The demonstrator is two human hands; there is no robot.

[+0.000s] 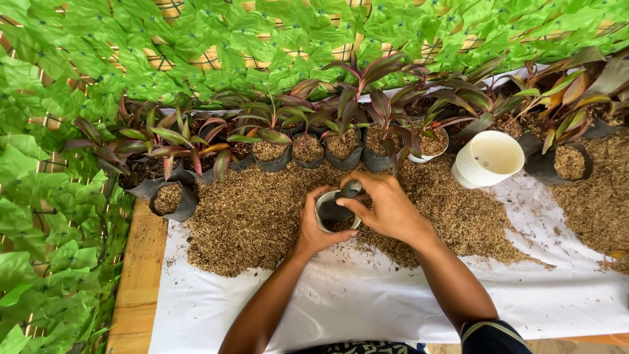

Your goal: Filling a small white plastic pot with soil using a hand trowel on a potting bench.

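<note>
While over husks (249, 223), both hands' grip on black grow bag (336, 211).

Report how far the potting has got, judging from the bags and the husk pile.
Done: a row of black grow bags along the back already holds husk and red-green plants. In hand: the left hand and right hand hold one small bag open, only partly filled and without a plant. Left: a large husk pile and stacked white pots lying unused.

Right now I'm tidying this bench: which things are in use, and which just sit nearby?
In use:
left hand
right hand
small pot
husk heap

Sitting nearby:
white cup stack
potted plants
white sheet
</note>
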